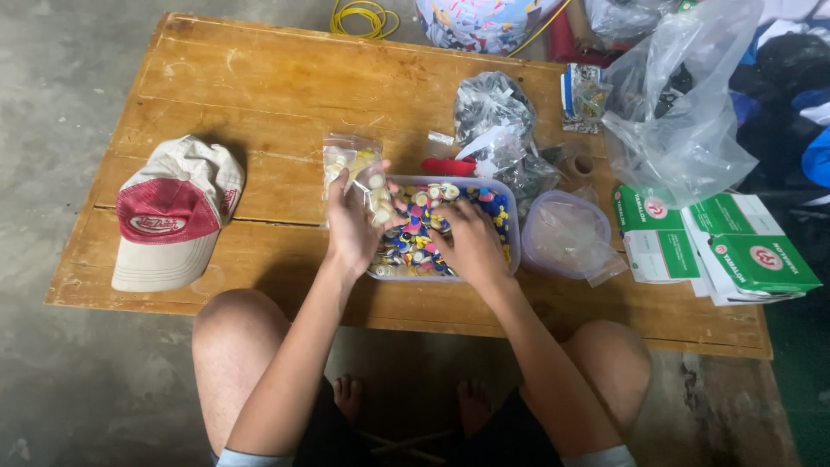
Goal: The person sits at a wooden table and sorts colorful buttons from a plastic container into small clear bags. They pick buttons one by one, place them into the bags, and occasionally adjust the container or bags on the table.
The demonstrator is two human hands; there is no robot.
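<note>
A makeshift home workshop, this: a low, worn wooden bench (259,78) on bare concrete floor (52,104), crowded with plastic bags (683,130) and green cartons (761,259).

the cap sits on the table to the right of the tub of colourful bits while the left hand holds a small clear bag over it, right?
Not quite: the cap lies to the left of the tub, not the right. The head view shows this. The rest stands: the left hand holds a small clear bag at the tub's left end, on the table.

Red-beige cap (173,216) left; green-white boxes (722,246) right; yellow cable (363,17) beyond table.
</note>
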